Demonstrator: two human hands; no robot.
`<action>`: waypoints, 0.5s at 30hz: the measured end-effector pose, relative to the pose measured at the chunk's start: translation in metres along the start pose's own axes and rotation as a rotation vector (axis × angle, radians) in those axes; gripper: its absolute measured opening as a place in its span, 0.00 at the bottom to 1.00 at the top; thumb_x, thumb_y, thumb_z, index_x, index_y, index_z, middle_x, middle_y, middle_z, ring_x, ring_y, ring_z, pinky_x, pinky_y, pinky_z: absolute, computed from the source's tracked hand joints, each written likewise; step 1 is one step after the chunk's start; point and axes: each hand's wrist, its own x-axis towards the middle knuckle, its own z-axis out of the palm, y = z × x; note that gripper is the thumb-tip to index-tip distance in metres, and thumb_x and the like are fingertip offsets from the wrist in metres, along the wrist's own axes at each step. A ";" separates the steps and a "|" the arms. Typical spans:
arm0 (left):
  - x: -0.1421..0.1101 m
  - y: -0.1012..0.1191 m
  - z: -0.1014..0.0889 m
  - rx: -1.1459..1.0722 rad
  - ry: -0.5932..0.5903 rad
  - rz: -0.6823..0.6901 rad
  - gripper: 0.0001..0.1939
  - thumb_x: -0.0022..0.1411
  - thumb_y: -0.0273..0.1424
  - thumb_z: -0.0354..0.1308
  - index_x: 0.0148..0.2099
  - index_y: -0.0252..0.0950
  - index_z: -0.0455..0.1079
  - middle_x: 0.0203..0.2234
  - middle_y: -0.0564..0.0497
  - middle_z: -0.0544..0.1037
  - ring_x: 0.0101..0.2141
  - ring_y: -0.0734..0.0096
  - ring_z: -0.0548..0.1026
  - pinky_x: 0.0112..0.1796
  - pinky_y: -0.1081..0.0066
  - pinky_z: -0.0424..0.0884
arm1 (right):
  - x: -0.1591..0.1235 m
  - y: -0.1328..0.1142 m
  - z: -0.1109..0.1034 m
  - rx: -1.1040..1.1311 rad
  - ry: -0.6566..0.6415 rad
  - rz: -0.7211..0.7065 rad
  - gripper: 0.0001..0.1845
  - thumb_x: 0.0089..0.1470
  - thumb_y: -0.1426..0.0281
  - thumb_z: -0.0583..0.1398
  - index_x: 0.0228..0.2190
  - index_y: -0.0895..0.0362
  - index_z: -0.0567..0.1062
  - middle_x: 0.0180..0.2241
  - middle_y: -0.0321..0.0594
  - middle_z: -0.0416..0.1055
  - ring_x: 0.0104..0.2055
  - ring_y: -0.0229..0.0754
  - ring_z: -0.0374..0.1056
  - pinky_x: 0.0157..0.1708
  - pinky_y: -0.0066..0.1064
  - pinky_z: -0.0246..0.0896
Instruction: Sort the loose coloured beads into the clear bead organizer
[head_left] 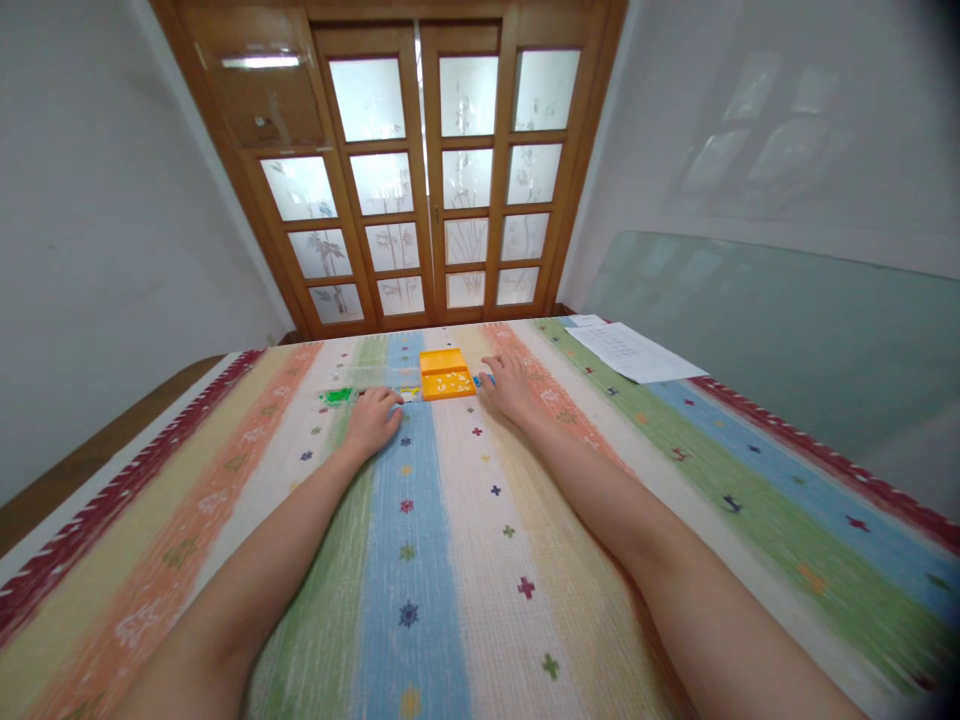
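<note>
An orange-yellow box [447, 385] lies with its lid folded back, and small white pieces are scattered in its near half. To its left, my left hand [373, 420] rests low with its fingers stretched out beside a patch of small yellow pieces [410, 394]. Bright green pieces [336, 397] are grouped just left of that hand. My right hand [508, 387] is at the box's right side, fingers apart and curved. Something small and blue [486, 379] shows under its fingertips, partly hidden by them. I see nothing held in either hand.
A striped, patterned cloth [409, 560] covers the table. Printed white sheets [637, 352] lie at the far right. A pale greenish panel [750, 300] stands along the right edge. Beyond the table are wooden doors [430, 200] with frosted panes, between white walls.
</note>
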 end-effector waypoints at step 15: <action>-0.004 0.004 0.010 -0.012 -0.088 0.088 0.20 0.66 0.34 0.56 0.60 0.44 0.71 0.59 0.45 0.71 0.60 0.53 0.65 0.63 0.49 0.59 | -0.007 -0.001 0.009 0.020 0.053 -0.012 0.15 0.64 0.68 0.57 0.48 0.56 0.79 0.47 0.50 0.73 0.53 0.55 0.65 0.56 0.46 0.57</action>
